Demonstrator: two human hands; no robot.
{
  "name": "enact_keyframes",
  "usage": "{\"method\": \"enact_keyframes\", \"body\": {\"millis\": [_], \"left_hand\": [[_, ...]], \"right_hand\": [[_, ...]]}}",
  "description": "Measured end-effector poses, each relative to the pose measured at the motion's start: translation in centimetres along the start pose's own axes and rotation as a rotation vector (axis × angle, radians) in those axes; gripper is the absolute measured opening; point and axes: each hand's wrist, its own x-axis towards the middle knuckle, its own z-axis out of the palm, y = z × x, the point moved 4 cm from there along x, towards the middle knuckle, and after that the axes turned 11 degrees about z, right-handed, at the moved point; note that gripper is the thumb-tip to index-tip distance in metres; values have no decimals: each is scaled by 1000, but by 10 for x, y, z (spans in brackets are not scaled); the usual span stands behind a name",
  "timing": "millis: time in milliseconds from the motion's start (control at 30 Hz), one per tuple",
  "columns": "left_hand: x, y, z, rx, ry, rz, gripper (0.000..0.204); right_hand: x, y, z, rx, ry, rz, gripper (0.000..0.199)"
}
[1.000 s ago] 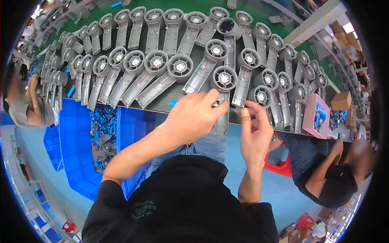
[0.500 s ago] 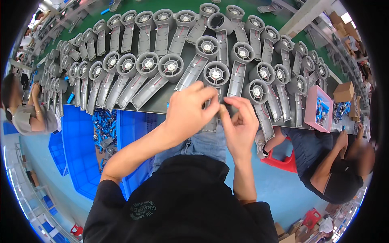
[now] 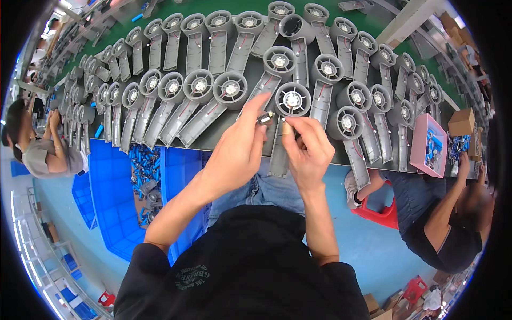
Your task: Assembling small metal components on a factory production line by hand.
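Right in front of me a grey handheld fan housing [image 3: 293, 100] lies on the bench, round head away from me and open handle half [image 3: 280, 158] toward me. My left hand [image 3: 237, 146] is at the left of its neck, index finger stretched out. It holds a small dark part with a brassy tip [image 3: 265, 118], perhaps a tiny circuit board. My right hand [image 3: 308, 149] pinches thumb and index finger together just below the fan head, over the handle. Whatever is between those fingertips is too small to make out.
Rows of similar fan housings [image 3: 230, 90] cover the bench left, right and beyond. Blue bins [image 3: 114, 202] stand at the left, with blue cylindrical parts [image 3: 144, 168] among them. A pink box [image 3: 426, 144] sits at the right near a seated co-worker [image 3: 453, 229]. Another person [image 3: 48, 141] works at the left.
My hands were close together over the handle. Now the left hand has drawn off to the left with its fingers straighter, showing the small dark part. The right hand remains pinched near the neck.
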Motion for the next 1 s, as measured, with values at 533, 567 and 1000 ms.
{"method": "enact_keyframes", "body": {"millis": [533, 567, 1000], "left_hand": [[-3, -4, 2, 249, -63, 294, 35], [-1, -3, 1, 248, -97, 314, 36], [8, 5, -8, 247, -319, 279, 30]], "right_hand": [[5, -8, -4, -57, -79, 32, 12], [6, -9, -5, -99, -95, 5, 12], [13, -3, -2, -64, -146, -106, 16]]}}
